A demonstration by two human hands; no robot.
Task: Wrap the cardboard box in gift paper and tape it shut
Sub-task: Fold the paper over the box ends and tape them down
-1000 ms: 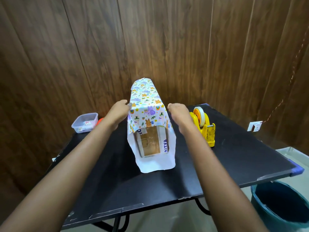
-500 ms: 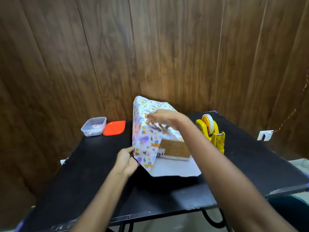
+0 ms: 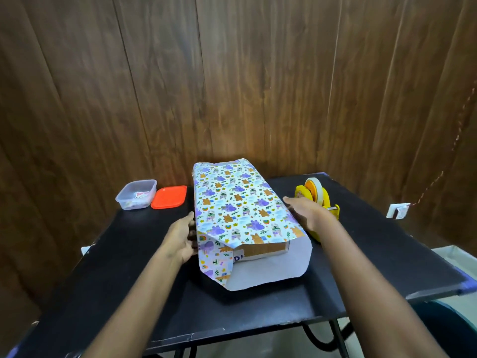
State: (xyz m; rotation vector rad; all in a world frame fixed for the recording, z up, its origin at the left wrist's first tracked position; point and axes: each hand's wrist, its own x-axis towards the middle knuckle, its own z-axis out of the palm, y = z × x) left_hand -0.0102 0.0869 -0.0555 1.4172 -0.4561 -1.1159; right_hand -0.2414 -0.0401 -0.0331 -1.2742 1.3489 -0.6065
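The cardboard box (image 3: 265, 249) lies flat on the black table (image 3: 144, 293), covered on top by patterned gift paper (image 3: 237, 202). Its near end is uncovered, brown card showing inside a loose white paper sleeve (image 3: 268, 272). My left hand (image 3: 182, 239) rests with straight fingers against the box's left side. My right hand (image 3: 305, 213) touches the right side, fingers extended. A yellow tape dispenser (image 3: 318, 200) stands just behind my right hand.
A clear plastic tub (image 3: 136, 194) and its orange lid (image 3: 169, 197) sit at the table's back left. A teal bin (image 3: 449, 329) stands on the floor at lower right. A wooden wall rises close behind the table.
The box stood on its narrow side a second ago, was tipped over, and now lies on its broad face. Both hands moved from gripping it to resting at its two sides.
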